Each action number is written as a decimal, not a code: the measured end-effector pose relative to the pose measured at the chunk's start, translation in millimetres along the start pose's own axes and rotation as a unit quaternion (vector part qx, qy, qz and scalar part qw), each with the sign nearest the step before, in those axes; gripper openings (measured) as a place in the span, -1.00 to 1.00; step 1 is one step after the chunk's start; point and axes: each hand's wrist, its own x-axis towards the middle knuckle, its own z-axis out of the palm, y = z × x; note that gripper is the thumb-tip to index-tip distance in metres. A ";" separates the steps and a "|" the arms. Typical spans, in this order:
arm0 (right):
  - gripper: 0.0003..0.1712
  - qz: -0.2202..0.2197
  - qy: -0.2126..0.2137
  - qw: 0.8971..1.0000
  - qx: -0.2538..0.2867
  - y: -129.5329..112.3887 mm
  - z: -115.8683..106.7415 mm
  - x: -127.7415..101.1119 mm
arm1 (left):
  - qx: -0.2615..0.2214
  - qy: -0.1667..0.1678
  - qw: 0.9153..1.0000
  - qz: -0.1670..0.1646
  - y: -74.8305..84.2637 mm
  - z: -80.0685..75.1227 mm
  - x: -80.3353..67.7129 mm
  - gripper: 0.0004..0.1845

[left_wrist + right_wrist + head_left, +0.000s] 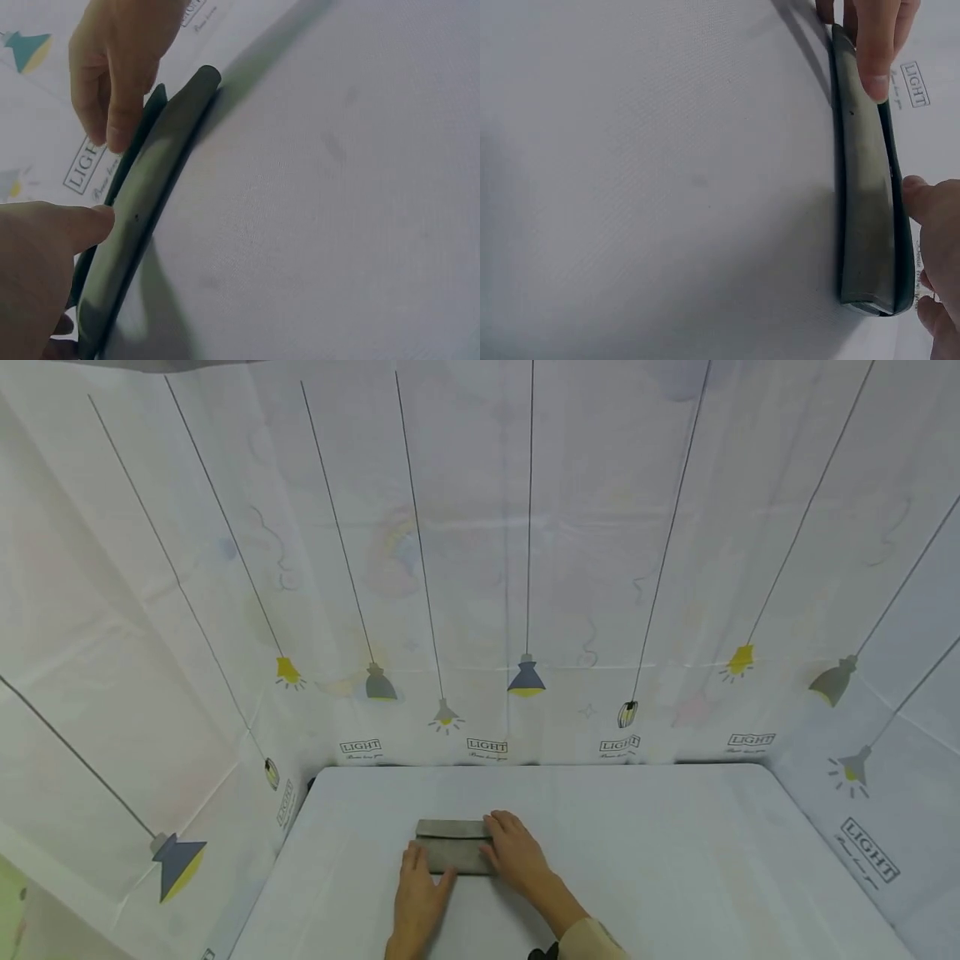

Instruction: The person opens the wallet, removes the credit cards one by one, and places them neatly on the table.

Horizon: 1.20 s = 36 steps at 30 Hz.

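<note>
A grey-green case [453, 857] with a long fold-over flap lies on the white table in the head view. My left hand [418, 897] holds its left end, thumb at the near edge and fingers along the side. At the right end, my right hand [521, 856] grips the case, fingers over the far corner and thumb on its face. The left wrist view shows the case [139, 210] edge-on, its flap standing slightly apart from the body. From the right wrist, the case [868, 202] shows a narrow gap along the flap. Some fingertips are hidden behind it.
The white table [675, 860] extends around the case. Behind and beside it hang white cloth walls [600, 568] printed with lamps and the word LIGHT. A small black object [543, 952] shows by the right sleeve [592, 941] at the bottom edge.
</note>
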 end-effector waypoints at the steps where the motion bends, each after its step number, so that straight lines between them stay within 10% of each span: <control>1: -0.47 0.002 -0.010 1.000 0.000 -0.7 1.1 1.0 | 0.001 -0.003 1.000 0.002 0.0 1.1 0.3 -0.22; 19: -0.75 0.009 -0.044 0.998 -0.036 1.6 16.4 10.1 | 0.044 0.012 0.999 0.023 1.1 7.8 3.2 -0.28; 36: -0.61 0.053 -0.034 0.995 -0.081 -0.9 29.8 28.1 | 0.037 0.045 0.998 0.000 4.9 10.8 1.5 -0.27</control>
